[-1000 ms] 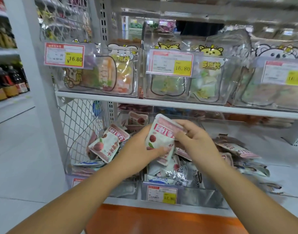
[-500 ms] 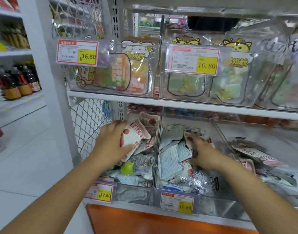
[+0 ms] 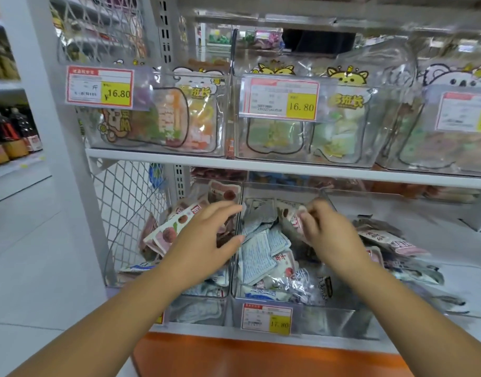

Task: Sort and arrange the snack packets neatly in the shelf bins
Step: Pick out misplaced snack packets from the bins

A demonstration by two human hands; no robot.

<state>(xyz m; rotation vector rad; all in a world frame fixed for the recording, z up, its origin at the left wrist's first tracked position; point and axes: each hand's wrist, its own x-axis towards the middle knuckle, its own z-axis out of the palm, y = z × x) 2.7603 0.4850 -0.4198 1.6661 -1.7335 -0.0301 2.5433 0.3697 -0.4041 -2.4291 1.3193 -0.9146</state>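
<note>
Risk is seen at the divider (image 3: 235, 257): a packet (image 3: 293, 217) is pinched in the right hand (image 3: 329, 235), left hand (image 3: 204, 240) spread empty; loosely held, it could be dropped into the wrong bin (image 3: 201, 308)

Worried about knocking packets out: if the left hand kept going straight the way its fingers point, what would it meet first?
Probably the clear divider between the two bins, just past the left hand fingertips; then the pale packets behind it. Depth is unclear.
</note>
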